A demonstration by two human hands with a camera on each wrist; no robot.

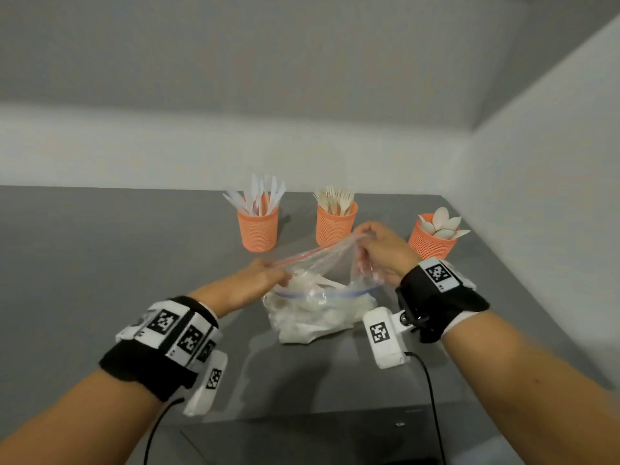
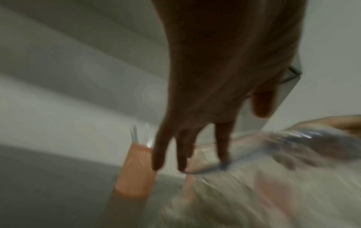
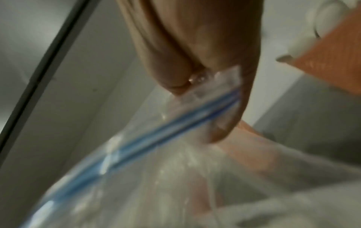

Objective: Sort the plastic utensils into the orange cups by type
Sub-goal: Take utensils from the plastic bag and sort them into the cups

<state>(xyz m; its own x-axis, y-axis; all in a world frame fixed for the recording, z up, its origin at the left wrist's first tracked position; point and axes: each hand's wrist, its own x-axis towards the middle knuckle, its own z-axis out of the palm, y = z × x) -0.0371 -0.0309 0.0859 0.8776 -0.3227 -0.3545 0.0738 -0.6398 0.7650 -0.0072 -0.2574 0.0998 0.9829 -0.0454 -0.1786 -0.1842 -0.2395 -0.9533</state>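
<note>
A clear zip bag (image 1: pixel 312 313) holding white plastic utensils lies on the grey table (image 1: pixel 100 246). My right hand (image 1: pixel 372 250) pinches its rim (image 3: pixel 215 86) beside the blue zip strip and lifts that side. My left hand (image 1: pixel 268 273) is at the bag's left corner; in the blurred left wrist view its fingers (image 2: pixel 183 154) are straight at the bag's mouth (image 2: pixel 207 166), thumb apart. Behind the bag stand three orange cups: one with knives (image 1: pixel 258 229), one with forks (image 1: pixel 335 226), one with spoons (image 1: pixel 431 241).
White walls close the table at the back and right. The spoon cup (image 3: pixel 332 61) is close beside my right hand, and the knife cup (image 2: pixel 134 171) is just beyond my left fingers. Cables hang from both wrist cameras over the table's front edge.
</note>
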